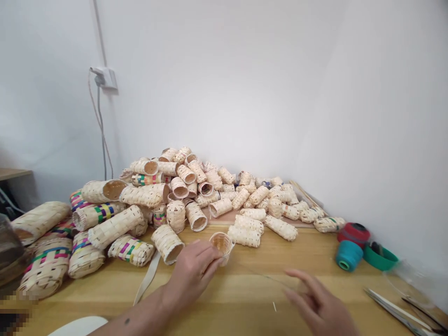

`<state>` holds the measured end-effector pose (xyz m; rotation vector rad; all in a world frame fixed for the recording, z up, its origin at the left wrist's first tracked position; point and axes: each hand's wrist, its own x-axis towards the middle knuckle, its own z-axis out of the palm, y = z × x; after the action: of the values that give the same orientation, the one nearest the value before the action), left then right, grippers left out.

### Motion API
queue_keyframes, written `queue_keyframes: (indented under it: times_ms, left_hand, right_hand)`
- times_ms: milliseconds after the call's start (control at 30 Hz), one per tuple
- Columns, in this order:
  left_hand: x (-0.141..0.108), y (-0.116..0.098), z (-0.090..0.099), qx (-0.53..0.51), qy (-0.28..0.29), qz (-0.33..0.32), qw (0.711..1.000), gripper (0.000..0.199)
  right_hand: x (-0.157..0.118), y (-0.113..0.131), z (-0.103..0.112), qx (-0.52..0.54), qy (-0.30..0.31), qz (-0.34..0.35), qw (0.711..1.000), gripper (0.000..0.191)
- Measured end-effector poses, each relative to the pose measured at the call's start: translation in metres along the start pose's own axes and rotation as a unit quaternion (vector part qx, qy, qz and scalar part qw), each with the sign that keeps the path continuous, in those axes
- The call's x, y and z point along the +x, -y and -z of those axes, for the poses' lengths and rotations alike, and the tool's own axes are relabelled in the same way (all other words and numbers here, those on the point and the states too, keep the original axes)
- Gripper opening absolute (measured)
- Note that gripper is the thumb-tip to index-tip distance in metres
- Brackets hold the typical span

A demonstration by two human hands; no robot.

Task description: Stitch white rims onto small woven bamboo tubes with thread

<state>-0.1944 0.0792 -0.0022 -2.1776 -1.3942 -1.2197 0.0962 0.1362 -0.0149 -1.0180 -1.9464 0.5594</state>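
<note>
My left hand [194, 266] is closed around the side of a small woven basket [227, 257], whose round mouth faces up toward me. From the basket a thin dark thread [268, 276] runs right to my right hand [317, 305]. That hand is blurred; its thumb and index tips look apart, while the curled fingers seem to grip the thread. Whether a needle is in it, I cannot tell. Beside the held basket lie a plain woven tube [168, 244] with an open end and several closed woven pieces [245, 235].
A big pile of woven tubes [182, 186] leans toward the wall, some with coloured bands. At right are a red spool [353, 235], a teal thread cone [349, 255], a green bowl [380, 259] and scissors [390, 308]. A pale strip [149, 277] lies left of my hand.
</note>
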Motion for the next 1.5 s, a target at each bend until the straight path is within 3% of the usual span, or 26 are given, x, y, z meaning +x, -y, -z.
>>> queue_keyframes:
  times_ms: [67, 133, 200, 267, 300, 467, 667, 767, 867, 967, 1033, 1133, 1267, 1367, 1500]
  left_hand:
    - [0.000, 0.000, 0.000, -0.002, -0.002, 0.004, 1.000, 0.017]
    - [-0.001, 0.000, -0.001, -0.003, -0.005, 0.010, 1.000, 0.017]
    - [-0.001, 0.000, -0.003, -0.009, -0.008, 0.021, 1.000, 0.017]
    - [-0.001, 0.000, -0.004, -0.016, -0.012, 0.031, 0.999, 0.020]
    - [-0.002, 0.000, -0.005, -0.019, -0.011, 0.035, 0.999, 0.021]
    - [-0.003, 0.000, -0.007, -0.021, -0.004, 0.055, 0.998, 0.022]
    - [-0.004, 0.004, -0.009, -0.022, -0.001, 0.084, 0.996, 0.017]
    - [-0.003, 0.004, -0.008, -0.032, -0.002, 0.081, 0.996, 0.016]
    - [-0.001, 0.003, -0.005, -0.051, 0.008, 0.088, 0.995, 0.017]
    - [0.001, -0.003, -0.003, -0.071, 0.021, 0.067, 0.995, 0.017]
    - [0.001, -0.009, -0.002, -0.084, 0.033, 0.036, 0.995, 0.020]
    - [0.002, -0.017, -0.001, -0.115, 0.057, 0.007, 0.992, 0.020]
    - [0.005, -0.020, 0.005, -0.175, 0.116, 0.010, 0.978, 0.015]
    - [0.008, -0.018, 0.012, -0.183, 0.129, 0.017, 0.974, 0.010]
    - [0.012, -0.013, 0.015, -0.205, 0.132, 0.062, 0.968, 0.014]
  right_hand:
    - [0.018, 0.023, -0.037, 0.008, 0.097, -0.023, 0.995, 0.028]
    - [0.034, 0.043, -0.069, 0.035, 0.156, -0.022, 0.987, 0.029]
    - [0.045, 0.055, -0.090, 0.057, 0.181, -0.027, 0.981, 0.022]
    - [0.048, 0.058, -0.100, 0.077, 0.178, -0.031, 0.981, 0.008]
    - [0.048, 0.056, -0.102, 0.088, 0.170, -0.028, 0.981, 0.011]
    - [0.046, 0.037, -0.084, 0.128, 0.102, -0.016, 0.986, 0.035]
    - [0.070, 0.011, -0.032, 0.021, -0.123, -0.121, 0.985, 0.035]
    - [0.076, 0.005, -0.022, -0.020, -0.163, -0.110, 0.980, 0.033]
    - [0.071, 0.009, -0.030, -0.004, -0.120, -0.070, 0.990, 0.035]
    - [0.057, 0.022, -0.050, 0.010, -0.003, 0.026, 1.000, 0.047]
    - [0.048, 0.030, -0.062, 0.003, 0.072, 0.119, 0.990, 0.046]
    - [0.040, 0.037, -0.072, 0.011, 0.123, 0.220, 0.968, 0.035]
    - [0.038, 0.040, -0.070, 0.039, 0.137, 0.222, 0.965, 0.035]
    - [0.039, 0.041, -0.066, 0.067, 0.154, 0.211, 0.963, 0.036]
    - [0.039, 0.046, -0.063, 0.084, 0.159, 0.136, 0.974, 0.028]
